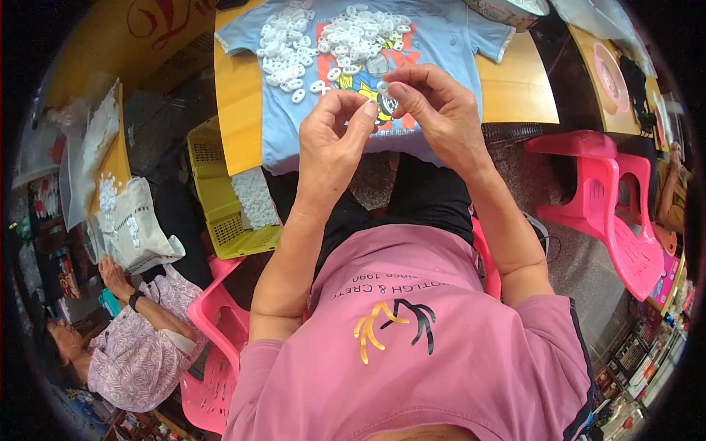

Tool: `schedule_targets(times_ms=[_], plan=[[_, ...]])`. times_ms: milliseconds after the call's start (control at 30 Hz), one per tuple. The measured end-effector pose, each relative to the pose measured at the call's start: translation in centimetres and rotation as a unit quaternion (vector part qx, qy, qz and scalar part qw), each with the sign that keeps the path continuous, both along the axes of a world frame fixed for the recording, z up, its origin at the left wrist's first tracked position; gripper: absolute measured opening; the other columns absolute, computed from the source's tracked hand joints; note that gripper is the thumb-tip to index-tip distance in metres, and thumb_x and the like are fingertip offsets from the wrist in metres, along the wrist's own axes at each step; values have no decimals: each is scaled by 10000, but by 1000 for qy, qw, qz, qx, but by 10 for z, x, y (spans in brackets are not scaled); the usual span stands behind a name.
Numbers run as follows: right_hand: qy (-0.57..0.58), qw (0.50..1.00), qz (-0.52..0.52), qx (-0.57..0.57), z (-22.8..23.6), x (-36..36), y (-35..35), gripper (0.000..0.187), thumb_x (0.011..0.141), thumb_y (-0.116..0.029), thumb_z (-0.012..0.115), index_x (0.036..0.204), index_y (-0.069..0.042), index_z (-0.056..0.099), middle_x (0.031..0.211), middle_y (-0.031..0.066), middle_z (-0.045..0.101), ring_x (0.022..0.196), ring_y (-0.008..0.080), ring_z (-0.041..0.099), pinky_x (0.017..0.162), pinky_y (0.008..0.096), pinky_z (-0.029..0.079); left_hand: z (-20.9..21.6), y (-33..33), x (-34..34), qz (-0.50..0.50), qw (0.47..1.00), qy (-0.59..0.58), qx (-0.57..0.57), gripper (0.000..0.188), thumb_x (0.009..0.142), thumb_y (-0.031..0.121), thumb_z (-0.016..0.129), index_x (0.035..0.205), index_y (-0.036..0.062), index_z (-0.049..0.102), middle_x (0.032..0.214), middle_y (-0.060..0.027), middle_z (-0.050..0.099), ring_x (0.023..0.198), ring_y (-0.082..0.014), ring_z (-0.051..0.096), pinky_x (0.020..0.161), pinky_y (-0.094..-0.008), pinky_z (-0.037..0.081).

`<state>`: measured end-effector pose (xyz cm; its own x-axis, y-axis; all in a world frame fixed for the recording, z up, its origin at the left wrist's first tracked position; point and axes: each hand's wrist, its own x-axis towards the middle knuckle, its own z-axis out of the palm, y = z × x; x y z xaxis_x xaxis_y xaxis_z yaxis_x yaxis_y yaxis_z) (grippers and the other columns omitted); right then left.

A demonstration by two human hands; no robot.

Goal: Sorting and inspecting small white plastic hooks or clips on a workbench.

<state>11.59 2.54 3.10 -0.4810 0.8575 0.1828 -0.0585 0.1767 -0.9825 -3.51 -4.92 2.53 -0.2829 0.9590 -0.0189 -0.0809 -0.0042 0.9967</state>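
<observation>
Head view: the right hand (pixel 437 110) pinches a small white piece (pixel 382 87) with a green spot between thumb and forefinger, above the near edge of the heaped parts. Beside it, the left hand (pixel 334 136) has thumb and forefinger drawn narrow; whether they grip anything cannot be told. Just beyond, loose white oval parts (pixel 360 35) with holes lie in two heaps on a blue T-shirt (pixel 287 121) spread over a wooden table (pixel 522 88).

Below the table's left side stands a yellow crate (pixel 218 209); a mass of small white bits (pixel 254 198) shows at its right side, partly hidden by the tabletop. At the table's far right corner, a round container (pixel 507 18) holds whitish contents, too cut off to identify. Farther right sits a pink basin (pixel 609 77), its contents unclear. At far left, a clear plastic bag (pixel 77 173) hangs near a seated co-worker (pixel 140 345).
</observation>
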Motion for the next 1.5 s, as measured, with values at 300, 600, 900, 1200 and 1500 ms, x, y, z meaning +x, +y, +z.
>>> schedule_targets(times_ms=[300,600,900,1200,1500], plan=[[37,997,4,-64,-1,-2,0,208,939,-140,630,1080,13,634,962,36,660,720,79,593,693,217,489,3,0,2,10,999,-43,-12,144,922,152,634,937,12,602,829,-24,631,729,-83,607,626,-227,488],[32,997,9,-72,-3,-4,2,214,941,-143,627,1090,11,638,869,24,634,716,82,605,684,217,484,6,-1,2,21,998,-51,-11,133,926,142,628,934,13,597,830,-19,631,734,-73,601,629,-220,482],[90,986,16,-137,-6,-5,1,238,942,-164,628,1101,12,639,839,27,625,707,85,603,663,216,478,4,-1,1,17,999,-48,-11,138,924,153,636,935,20,598,837,-14,629,737,-76,600,630,-222,477],[76,990,17,-116,-6,-6,0,238,939,-156,632,1103,16,638,839,27,632,712,89,606,688,223,497,3,0,0,18,999,-41,-8,150,925,162,635,935,18,597,843,-23,636,741,-82,606,611,-226,476],[53,995,11,-85,-7,-6,0,234,940,-155,633,1093,23,638,863,33,642,723,87,615,693,222,494,2,1,1,23,999,-38,-8,148,925,152,635,929,9,599,836,-24,633,732,-80,602,617,-221,478]])
